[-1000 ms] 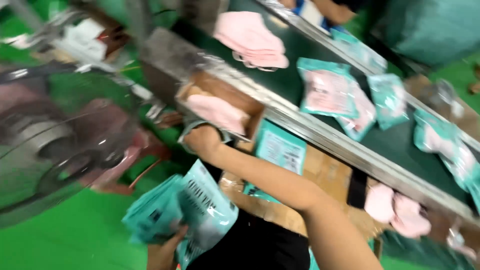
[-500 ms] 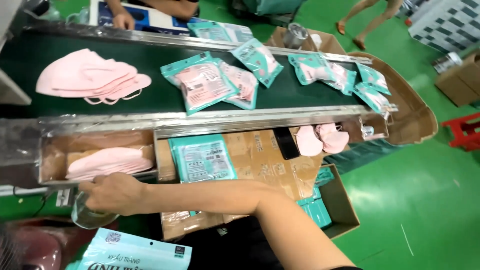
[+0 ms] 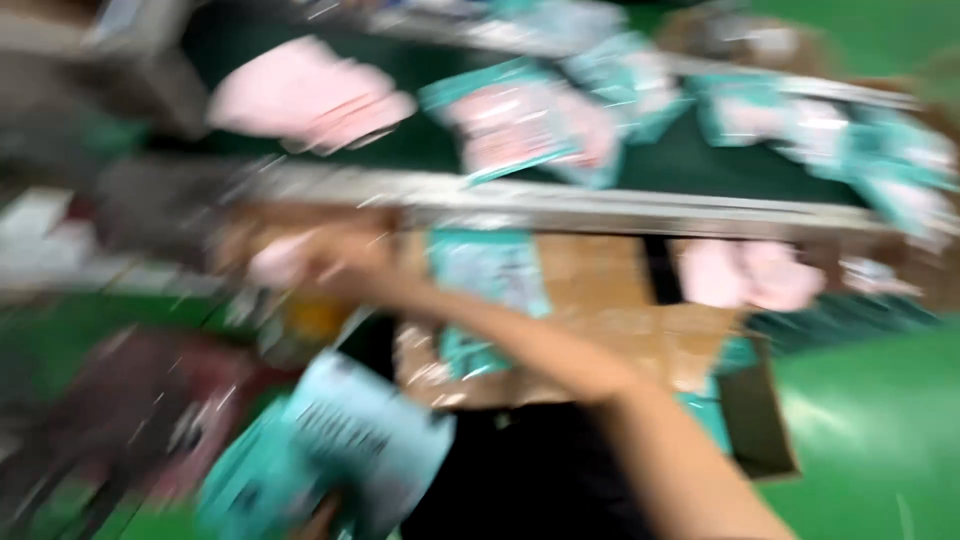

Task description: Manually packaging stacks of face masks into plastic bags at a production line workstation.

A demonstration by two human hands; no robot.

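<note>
The picture is heavily blurred. My right hand point(image 3: 335, 262) reaches out to the left, at a cardboard tray point(image 3: 235, 235) holding pink face masks point(image 3: 275, 265) under the belt's metal rail; its grip is too smeared to read. Low down, my left hand point(image 3: 322, 518) shows only at the bottom edge and holds a bunch of teal printed pouches point(image 3: 345, 445). On the dark green conveyor belt point(image 3: 690, 160) lie a loose pile of pink masks point(image 3: 305, 95) and several teal pouches filled with pink masks point(image 3: 515, 125).
A metal rail point(image 3: 600, 205) runs along the belt's near side. Below it sits an open cardboard box point(image 3: 600, 320) with a teal pouch point(image 3: 490, 275) and more pink masks point(image 3: 745, 275). The green floor point(image 3: 870, 420) is to the right, and a dark blurred object point(image 3: 110, 420) to the lower left.
My right hand has risen from below the cardboard tray to the pink masks in it. The view has swung and blurred. The teal pouches remain in my left hand.
</note>
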